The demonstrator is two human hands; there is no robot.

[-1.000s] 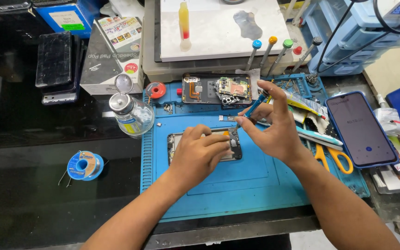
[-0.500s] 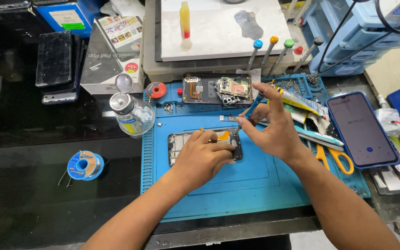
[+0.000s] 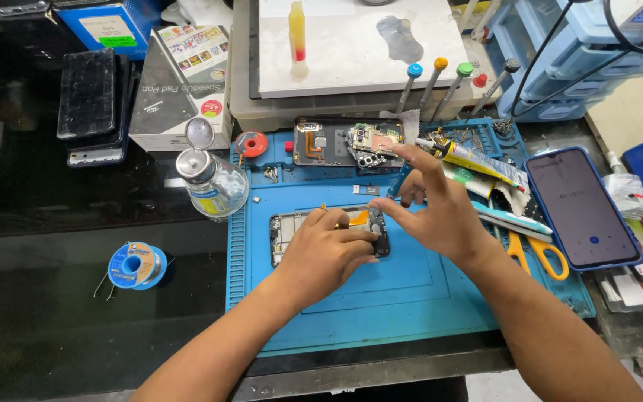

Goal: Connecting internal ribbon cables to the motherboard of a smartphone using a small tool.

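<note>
An opened phone body (image 3: 286, 232) lies face down on the blue work mat (image 3: 403, 298), its insides showing. My left hand (image 3: 325, 253) presses down on it, fingers curled over its middle and right part near an orange flex piece (image 3: 359, 217). My right hand (image 3: 440, 212) hovers just right of the phone, pinching a thin blue-handled tool (image 3: 400, 179) that points down toward the phone's right end. Whether the tip touches the phone is hidden by my fingers.
A circuit board and second phone frame (image 3: 344, 141) lie at the mat's top edge. A glass bottle (image 3: 211, 182) stands left, a solder spool (image 3: 137, 265) further left. A glue tube (image 3: 478, 158), orange scissors (image 3: 537, 253), a lit phone (image 3: 580, 207) and screwdrivers (image 3: 433, 82) sit right.
My right hand has lowered and moved slightly left toward the phone body, bringing the blue tool closer. My left hand stays pressed on the phone.
</note>
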